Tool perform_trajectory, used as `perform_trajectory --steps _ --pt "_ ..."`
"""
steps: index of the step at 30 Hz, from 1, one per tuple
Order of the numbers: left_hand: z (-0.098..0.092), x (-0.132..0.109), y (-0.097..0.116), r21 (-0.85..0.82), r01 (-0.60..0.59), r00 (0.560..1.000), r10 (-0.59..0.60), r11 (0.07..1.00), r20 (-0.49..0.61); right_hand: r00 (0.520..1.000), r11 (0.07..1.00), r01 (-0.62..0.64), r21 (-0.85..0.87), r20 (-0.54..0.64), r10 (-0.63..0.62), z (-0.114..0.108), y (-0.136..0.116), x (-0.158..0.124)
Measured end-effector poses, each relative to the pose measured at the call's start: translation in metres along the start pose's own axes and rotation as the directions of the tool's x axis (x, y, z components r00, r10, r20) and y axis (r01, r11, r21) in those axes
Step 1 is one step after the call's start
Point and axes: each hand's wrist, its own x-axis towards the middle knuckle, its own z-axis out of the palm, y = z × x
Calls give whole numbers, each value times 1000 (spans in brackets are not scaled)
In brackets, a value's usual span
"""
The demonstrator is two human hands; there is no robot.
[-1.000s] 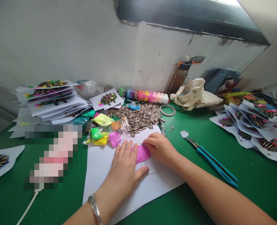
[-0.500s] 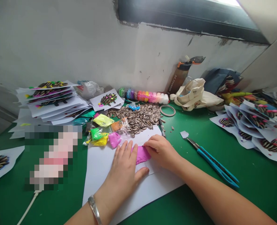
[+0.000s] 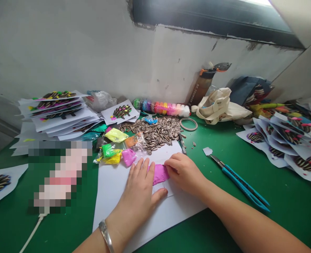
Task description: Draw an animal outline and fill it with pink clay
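A flat patch of pink modelling clay [image 3: 161,174] lies on a small white paper with thin drawn lines, on top of larger white sheets [image 3: 113,196]. My left hand [image 3: 142,184] rests flat with fingers stretched, covering the patch's left side; its thumb lies below the patch. A silver bangle is on that wrist. At the patch's right edge, the fingers of my right hand [image 3: 184,173] are curled and pinched together against the clay. Their tips are partly hidden. Just beyond my left fingertips sits a small bag of pink clay [image 3: 129,157].
Sunflower seeds [image 3: 160,131] are heaped behind the paper, beside bagged clay [image 3: 115,135] and a pen [image 3: 182,143]. A blue utility knife [image 3: 239,181] lies at right. Stacks of seed pictures [image 3: 63,121] stand on both sides. A bottle [image 3: 201,86] leans against the wall.
My right hand has shifted slightly right along the edge of the pink clay. My left hand stays in place.
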Motion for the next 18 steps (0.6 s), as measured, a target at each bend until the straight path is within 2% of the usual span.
perform_trajectory --steps 7,18 --pt "-3 1 1 -2 18 999 -18 1000 47 996 996 -86 -3 32 86 -5 -7 0" --pt "-6 3 3 7 23 997 -23 1000 76 993 995 -100 -9 67 100 -8 -6 -1"
